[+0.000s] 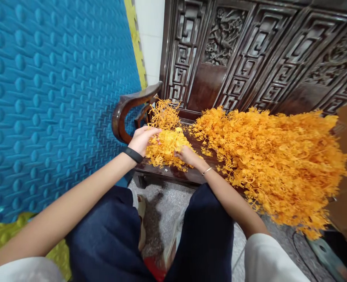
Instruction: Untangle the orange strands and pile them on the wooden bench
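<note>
A bunch of yellow plastic flower-like pieces (171,141) lies between my hands, over a small heap on the wooden bench seat (201,172). My left hand (144,139), with a black band at the wrist, is closed on the left side of the bunch; its fingertips are partly lost among the pieces. From the right, my right hand (188,155) pinches the same bunch, fingers curled in. A thin bracelet circles that wrist. Behind the bunch sits a looser clump of thin orange strands (165,112). What exactly lies between the fingertips is too small to make out.
A large heap of orange plastic flower pieces (273,156) covers the bench to the right. The bench's curved armrest (120,117) rises at left, its carved dark backrest (208,82) behind. Blue foam matting (58,98) spreads on the left. Speckled floor (158,211) shows below.
</note>
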A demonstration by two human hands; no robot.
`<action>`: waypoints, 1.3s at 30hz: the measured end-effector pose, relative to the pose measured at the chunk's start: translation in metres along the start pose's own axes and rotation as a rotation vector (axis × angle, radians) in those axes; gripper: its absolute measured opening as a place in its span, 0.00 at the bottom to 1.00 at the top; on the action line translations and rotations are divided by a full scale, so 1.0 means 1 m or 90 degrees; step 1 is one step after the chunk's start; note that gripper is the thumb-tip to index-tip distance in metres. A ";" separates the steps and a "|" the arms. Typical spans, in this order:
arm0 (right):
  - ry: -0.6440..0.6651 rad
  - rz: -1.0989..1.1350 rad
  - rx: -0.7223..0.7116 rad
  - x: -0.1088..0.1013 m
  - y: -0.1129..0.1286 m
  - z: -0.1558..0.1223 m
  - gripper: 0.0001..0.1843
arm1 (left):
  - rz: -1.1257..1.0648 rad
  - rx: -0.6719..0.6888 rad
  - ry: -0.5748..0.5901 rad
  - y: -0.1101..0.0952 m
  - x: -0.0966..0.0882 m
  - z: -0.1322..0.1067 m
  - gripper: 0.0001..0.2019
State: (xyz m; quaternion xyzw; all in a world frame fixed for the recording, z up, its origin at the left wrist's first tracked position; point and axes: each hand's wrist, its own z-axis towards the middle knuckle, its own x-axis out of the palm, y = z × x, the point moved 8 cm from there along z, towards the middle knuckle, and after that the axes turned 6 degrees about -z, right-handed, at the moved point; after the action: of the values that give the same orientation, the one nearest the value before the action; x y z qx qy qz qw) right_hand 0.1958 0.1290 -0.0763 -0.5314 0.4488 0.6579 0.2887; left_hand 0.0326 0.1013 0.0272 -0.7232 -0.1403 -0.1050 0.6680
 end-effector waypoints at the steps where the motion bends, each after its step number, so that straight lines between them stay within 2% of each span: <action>1: 0.007 -0.008 0.001 0.002 -0.001 0.000 0.09 | 0.001 0.003 -0.007 0.000 0.003 0.000 0.08; 4: 0.037 -0.011 -0.005 -0.002 -0.002 0.002 0.07 | -0.038 -0.010 -0.028 0.000 0.008 0.004 0.08; 7: 0.042 0.002 0.000 -0.024 -0.004 0.004 0.10 | -0.123 -0.003 0.005 -0.003 0.013 0.010 0.08; 10: -0.045 0.101 0.042 -0.055 -0.005 0.000 0.10 | -0.162 0.081 -0.029 -0.004 0.001 0.011 0.12; 13: -0.179 0.245 0.065 -0.075 0.000 -0.008 0.05 | -0.169 0.075 -0.050 0.014 -0.007 0.007 0.14; 16: -0.260 0.400 0.067 -0.078 0.007 -0.014 0.08 | -0.207 0.047 -0.047 0.031 -0.006 0.004 0.14; 20: -0.262 0.564 0.089 -0.075 0.012 -0.026 0.16 | -0.274 0.020 -0.045 0.042 0.004 0.008 0.12; 23: -0.250 0.598 0.080 -0.077 0.019 -0.036 0.21 | -0.339 0.031 -0.064 0.043 0.008 0.015 0.11; 27: -0.216 0.566 0.001 -0.072 0.044 -0.034 0.28 | -0.418 0.108 -0.100 0.036 0.000 0.019 0.14; 30: -0.244 0.576 -0.001 -0.067 0.052 -0.022 0.23 | -0.388 0.111 -0.109 0.034 -0.011 0.019 0.15; 33: -0.276 0.631 -0.002 -0.068 0.054 -0.011 0.16 | -0.353 0.086 -0.090 0.034 -0.019 0.018 0.12; 35: -0.315 0.657 -0.008 -0.078 0.055 -0.008 0.15 | -0.324 0.089 -0.082 0.030 -0.024 0.015 0.11; 37: -0.389 0.660 -0.002 -0.094 0.052 -0.010 0.15 | -0.273 0.111 -0.086 0.022 -0.030 0.010 0.14; 39: -0.460 0.642 0.007 -0.111 0.049 -0.015 0.14 | -0.212 0.174 -0.116 0.007 -0.041 0.001 0.15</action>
State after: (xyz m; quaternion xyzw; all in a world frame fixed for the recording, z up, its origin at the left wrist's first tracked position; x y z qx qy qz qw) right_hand 0.1905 0.1052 0.0435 0.0040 0.5218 0.8495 0.0786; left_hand -0.0033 0.0993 0.0071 -0.5995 -0.3306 -0.1280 0.7176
